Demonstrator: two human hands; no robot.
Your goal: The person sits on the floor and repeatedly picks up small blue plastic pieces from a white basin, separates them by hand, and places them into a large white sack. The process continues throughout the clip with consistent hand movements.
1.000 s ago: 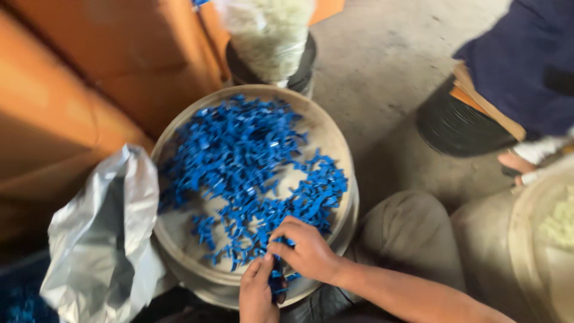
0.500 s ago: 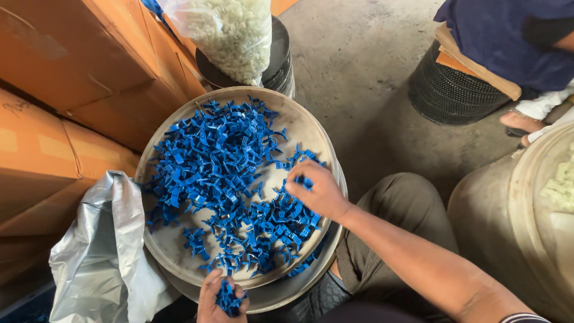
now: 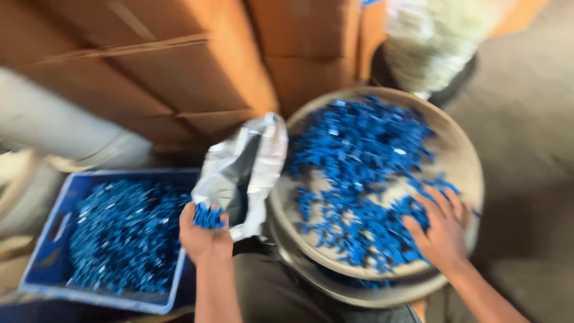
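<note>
While the frame was blurred, the left hand (image 3: 204, 234), at lower centre, cupped a closed handful of small blue plastic pieces (image 3: 208, 216) beside the crumpled silver plastic bag (image 3: 239, 170) and above the blue plastic crate (image 3: 37, 270) at lower left. The right hand (image 3: 439, 230) lay spread, fingers open, on the pieces heaped in the round shallow metal tray (image 3: 463, 155) at centre right.

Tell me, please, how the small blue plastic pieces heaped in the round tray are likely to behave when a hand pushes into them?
The blue plastic pieces probably scatter and slide rather than move together, since they lie loose across the round tray. They seem light: the left hand holds a small bunch easily. Some may slip out, as the right hand rests spread on the heap.
</note>
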